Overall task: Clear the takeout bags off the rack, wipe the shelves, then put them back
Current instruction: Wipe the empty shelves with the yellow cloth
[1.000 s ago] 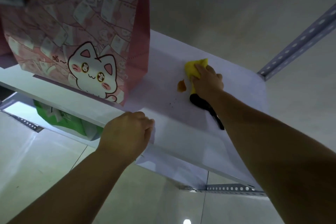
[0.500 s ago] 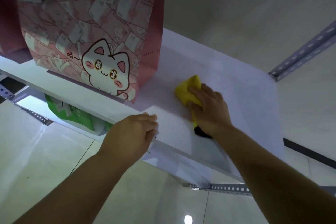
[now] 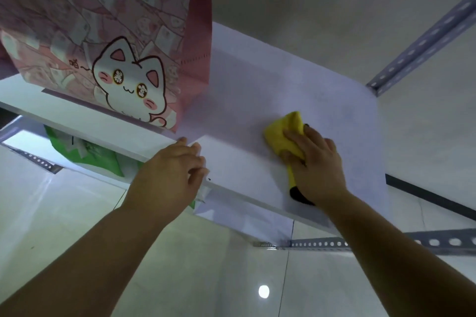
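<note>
A pink paper takeout bag [image 3: 108,33] printed with a white cat stands on the left part of the white shelf [image 3: 257,90]. To its right, my right hand [image 3: 316,162] presses a yellow cloth [image 3: 282,131] with a black end flat on the shelf board. My left hand [image 3: 172,175] grips the shelf's front edge just below the bag's right corner, fingers curled over the lip. A green takeout bag [image 3: 87,152] sits on the shelf below, mostly hidden by the upper board.
Perforated grey metal rack posts run at the upper right [image 3: 425,38] and lower right [image 3: 386,242]. A further rail [image 3: 36,159] shows at the left. Pale tiled floor [image 3: 64,226] lies below, and a wall rises behind the rack.
My right hand has dragged the yellow cloth from the back of the shelf toward the front and then rightward. My left hand has kept its grip on the shelf edge.
</note>
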Demonstrator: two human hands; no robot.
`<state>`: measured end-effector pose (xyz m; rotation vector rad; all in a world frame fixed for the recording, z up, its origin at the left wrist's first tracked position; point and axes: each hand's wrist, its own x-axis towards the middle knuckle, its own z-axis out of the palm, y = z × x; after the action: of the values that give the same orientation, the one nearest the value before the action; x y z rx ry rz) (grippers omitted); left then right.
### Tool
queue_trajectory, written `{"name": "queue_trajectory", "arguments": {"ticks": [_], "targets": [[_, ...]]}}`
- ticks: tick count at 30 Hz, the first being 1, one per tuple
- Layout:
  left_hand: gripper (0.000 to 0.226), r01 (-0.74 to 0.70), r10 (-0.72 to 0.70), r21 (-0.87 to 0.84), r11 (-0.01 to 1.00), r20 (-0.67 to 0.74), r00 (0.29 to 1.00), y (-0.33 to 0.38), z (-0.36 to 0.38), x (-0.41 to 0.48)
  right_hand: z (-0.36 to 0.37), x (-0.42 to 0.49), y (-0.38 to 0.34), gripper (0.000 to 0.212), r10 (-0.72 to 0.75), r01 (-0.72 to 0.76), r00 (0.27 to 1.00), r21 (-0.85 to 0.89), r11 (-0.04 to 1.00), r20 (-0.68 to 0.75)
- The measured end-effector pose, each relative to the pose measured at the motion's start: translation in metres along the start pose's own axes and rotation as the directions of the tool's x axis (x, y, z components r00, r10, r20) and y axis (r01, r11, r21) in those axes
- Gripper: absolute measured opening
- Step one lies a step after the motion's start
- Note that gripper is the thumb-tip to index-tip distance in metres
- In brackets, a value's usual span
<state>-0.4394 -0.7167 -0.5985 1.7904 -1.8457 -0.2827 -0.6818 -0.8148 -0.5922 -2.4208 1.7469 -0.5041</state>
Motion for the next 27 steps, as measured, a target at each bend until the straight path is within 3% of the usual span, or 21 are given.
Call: {"name": "queue_trajectory", "arguments": {"ticks": [2,4,5,7,9,11,14,16,18,20,23,25,27], "targets": [[0.016,0.010,-0.010,0.011,1.000,0.005,1.000,0.002,-0.001,-0.001,0.000,0.031,0.007,0.044,0.279,-0.279,0.960,-0.037,0.959,-0.003],[0.014,0.017,-0.018,0.013,1.000,0.011,1.000,0.003,-0.001,-0.001,0.005,0.043,-0.006,0.044,0.344,-0.342,0.939,-0.077,0.936,0.008],[0.012,0.025,-0.026,0.012,1.000,0.014,1.000,0.003,0.000,-0.001,0.008,0.039,-0.018,0.044,0.295,-0.292,0.955,-0.080,0.953,0.023],[0.012,0.042,-0.043,0.011,0.999,0.021,0.999,0.003,0.000,-0.002,0.015,0.014,-0.040,0.045,0.020,-0.018,0.999,-0.038,0.999,0.048],[0.014,0.057,-0.057,0.009,0.998,0.036,0.998,0.002,0.000,-0.002,0.013,-0.020,-0.044,0.043,-0.227,0.226,0.970,0.023,0.974,0.089],[0.013,0.062,-0.062,0.009,0.998,0.059,0.996,0.001,0.000,-0.002,0.004,-0.032,-0.020,0.042,-0.243,0.242,0.966,0.021,0.970,0.084],[0.011,0.096,-0.095,-0.013,0.995,0.067,0.993,0.002,-0.001,-0.002,-0.009,-0.027,0.030,0.042,0.137,-0.136,0.991,-0.072,0.988,0.007],[0.010,0.086,-0.085,-0.012,0.996,0.056,0.995,0.003,-0.001,-0.003,-0.015,-0.018,0.049,0.043,0.447,-0.448,0.894,-0.079,0.891,-0.035],[0.008,0.068,-0.068,-0.004,0.998,0.048,0.997,0.003,0.002,-0.003,-0.015,-0.008,0.040,0.043,0.583,-0.583,0.812,-0.126,0.803,-0.041],[0.008,0.056,-0.056,0.005,0.998,0.042,0.998,0.003,0.003,-0.003,-0.008,-0.005,0.012,0.044,0.517,-0.515,0.856,-0.136,0.846,-0.020],[0.006,0.033,-0.034,0.013,0.999,0.037,0.999,0.004,0.001,-0.003,0.008,-0.021,-0.033,0.046,0.207,-0.204,0.978,-0.087,0.975,0.036],[0.004,0.009,-0.010,0.019,1.000,0.039,0.999,0.007,-0.002,-0.003,0.009,-0.035,-0.049,0.045,0.080,-0.076,0.995,-0.059,0.995,0.060],[0.004,-0.023,0.020,0.040,0.999,0.059,0.998,0.009,-0.005,-0.002,0.003,-0.047,-0.048,0.043,0.056,-0.055,0.996,-0.010,0.998,0.070]]}}
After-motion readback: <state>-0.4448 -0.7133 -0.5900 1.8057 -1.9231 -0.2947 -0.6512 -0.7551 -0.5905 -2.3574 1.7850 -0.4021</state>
